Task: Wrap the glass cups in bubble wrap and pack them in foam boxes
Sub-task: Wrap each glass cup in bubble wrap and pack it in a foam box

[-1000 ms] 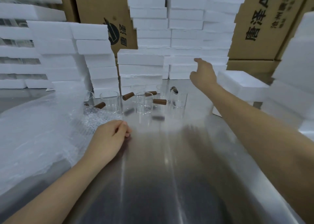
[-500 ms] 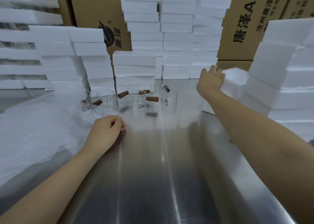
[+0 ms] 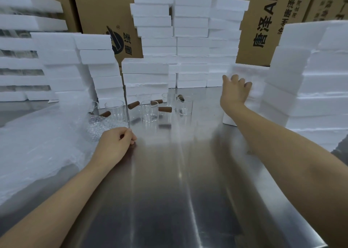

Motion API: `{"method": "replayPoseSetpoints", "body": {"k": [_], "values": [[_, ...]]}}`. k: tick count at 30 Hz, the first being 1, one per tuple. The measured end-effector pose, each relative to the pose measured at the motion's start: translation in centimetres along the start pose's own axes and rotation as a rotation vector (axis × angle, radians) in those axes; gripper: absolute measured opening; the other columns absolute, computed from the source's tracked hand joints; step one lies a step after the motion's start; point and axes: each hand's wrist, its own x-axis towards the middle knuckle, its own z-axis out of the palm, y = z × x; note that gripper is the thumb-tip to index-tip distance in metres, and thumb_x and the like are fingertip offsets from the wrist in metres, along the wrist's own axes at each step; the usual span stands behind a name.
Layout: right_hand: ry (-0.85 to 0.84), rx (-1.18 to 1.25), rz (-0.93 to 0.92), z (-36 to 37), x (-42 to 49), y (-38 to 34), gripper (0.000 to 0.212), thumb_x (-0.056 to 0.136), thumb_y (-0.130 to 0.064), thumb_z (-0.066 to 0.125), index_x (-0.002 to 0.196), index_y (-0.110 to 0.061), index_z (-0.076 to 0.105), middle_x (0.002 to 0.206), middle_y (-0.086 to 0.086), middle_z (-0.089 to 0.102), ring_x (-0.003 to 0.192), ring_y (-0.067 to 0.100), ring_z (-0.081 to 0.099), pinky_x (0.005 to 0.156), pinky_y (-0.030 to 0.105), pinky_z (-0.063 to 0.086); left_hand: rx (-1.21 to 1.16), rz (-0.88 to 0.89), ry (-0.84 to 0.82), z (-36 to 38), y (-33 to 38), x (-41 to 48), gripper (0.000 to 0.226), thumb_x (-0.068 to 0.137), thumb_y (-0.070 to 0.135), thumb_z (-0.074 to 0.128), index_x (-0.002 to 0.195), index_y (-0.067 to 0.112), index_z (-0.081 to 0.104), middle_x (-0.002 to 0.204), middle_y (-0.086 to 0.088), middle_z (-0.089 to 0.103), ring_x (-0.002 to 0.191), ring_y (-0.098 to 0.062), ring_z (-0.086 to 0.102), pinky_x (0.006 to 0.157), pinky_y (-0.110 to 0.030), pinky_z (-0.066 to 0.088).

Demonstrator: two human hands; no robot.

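Note:
Several clear glass cups with brown wooden handles stand at the back of the steel table (image 3: 169,191), among them the left cup (image 3: 115,110), the middle cup (image 3: 149,113) and the right cup (image 3: 185,107). A small bubble wrap sheet (image 3: 105,125) lies in front of the left cup. My left hand (image 3: 114,144) rests on the table at that sheet's near edge, fingers curled and thumb against forefinger, seemingly pinching the sheet. My right hand (image 3: 234,91) reaches far right, fingers spread against a white foam box (image 3: 250,74) on a low pile; that area is blurred.
A loose heap of white wrap (image 3: 37,144) covers the table's left side. Stacks of foam boxes stand at the back (image 3: 188,40), back left (image 3: 75,69) and right (image 3: 310,78). Printed cardboard cartons (image 3: 105,12) stand behind them.
My right hand has swung from the back stack to the right and now touches the foam box on the low pile. My left hand has stayed by the bubble wrap.

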Motion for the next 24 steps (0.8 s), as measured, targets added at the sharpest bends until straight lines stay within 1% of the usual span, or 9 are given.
{"method": "replayPoseSetpoints", "body": {"k": [3,6,10,12,14,17,19,21,24], "values": [[0.075,0.121,-0.129,-2.0,-1.2,-1.4,0.057,0.080,0.006,0.053,0.131,-0.018,0.048,0.109,0.008,0.059,0.106,0.031,0.050,0.090,0.039,0.032,-0.007,0.001,0.001,0.0,-0.1,0.1,0.034,0.092,0.012,0.049,0.065,0.020,0.069,0.064,0.009,0.068,0.062,0.002,0.063,0.071,-0.025,0.049],[0.162,0.460,-0.307,-5.5,-5.3,-4.6,0.059,0.088,0.006,0.045,0.140,-0.022,0.043,0.119,0.005,0.060,0.110,0.030,0.049,0.088,0.039,0.033,-0.096,-0.025,0.028,0.3,-0.3,0.2,0.034,0.095,0.013,0.046,0.070,0.017,0.068,0.067,0.002,0.069,0.061,-0.002,0.064,0.066,-0.023,0.050],[0.100,0.999,-0.796,-8.8,-16.7,-6.7,0.042,0.081,0.011,0.056,0.118,-0.004,0.065,0.108,0.014,0.067,0.094,0.039,0.060,0.081,0.050,0.047,-0.446,-0.112,0.223,-0.2,-0.3,0.6,0.031,0.097,0.011,0.038,0.079,0.013,0.063,0.075,-0.004,0.065,0.067,-0.017,0.061,0.058,-0.019,0.050],[0.028,0.955,-1.042,-8.9,-21.7,-6.2,0.044,0.077,0.013,0.057,0.115,-0.005,0.067,0.107,0.013,0.068,0.089,0.036,0.060,0.075,0.046,0.048,-0.520,-0.184,0.324,-0.8,-0.3,0.7,0.029,0.095,0.014,0.039,0.080,0.015,0.063,0.078,-0.003,0.066,0.073,-0.020,0.062,0.063,-0.024,0.049],[0.028,0.937,-1.124,-9.2,-22.9,-5.7,0.048,0.076,0.012,0.056,0.117,-0.011,0.067,0.104,0.009,0.069,0.087,0.032,0.062,0.074,0.040,0.045,-0.563,-0.233,0.341,-1.1,-0.2,0.7,0.027,0.093,0.016,0.041,0.080,0.016,0.065,0.081,-0.004,0.068,0.079,-0.021,0.064,0.071,-0.028,0.051],[0.182,1.141,-0.864,-9.9,-19.1,-5.6,0.046,0.073,0.013,0.051,0.108,-0.009,0.070,0.093,0.009,0.073,0.087,0.028,0.065,0.081,0.037,0.041,-0.597,-0.283,0.267,-1.3,-0.1,0.7,0.023,0.091,0.020,0.048,0.080,0.017,0.067,0.082,-0.005,0.069,0.081,-0.022,0.063,0.076,-0.038,0.050],[0.266,0.998,-0.565,-9.0,-14.9,-4.7,0.049,0.073,0.012,0.047,0.111,-0.008,0.070,0.109,0.009,0.069,0.106,0.030,0.062,0.096,0.041,0.039,-0.547,-0.230,0.213,-1.5,-0.1,0.5,0.023,0.092,0.021,0.048,0.080,0.020,0.068,0.083,-0.002,0.068,0.082,-0.020,0.061,0.073,-0.033,0.047],[0.142,0.582,-0.295,-6.5,-11.2,-2.4,0.051,0.083,0.002,0.047,0.129,-0.016,0.057,0.142,0.010,0.046,0.136,0.032,0.034,0.113,0.049,0.019,-0.459,-0.111,0.137,-1.7,0.0,0.2,0.025,0.090,0.025,0.046,0.079,0.024,0.069,0.085,-0.002,0.064,0.084,-0.017,0.058,0.069,-0.028,0.042],[-0.150,0.212,-0.020,-2.8,-8.8,0.6,0.055,0.096,-0.024,0.038,0.149,-0.018,0.023,0.157,0.014,0.013,0.145,0.039,-0.002,0.112,0.063,-0.005,-0.406,-0.022,0.033,-1.6,0.3,0.0,0.029,0.082,0.034,0.042,0.075,0.029,0.070,0.086,-0.008,0.061,0.081,-0.016,0.054,0.066,-0.030,0.037]]}}
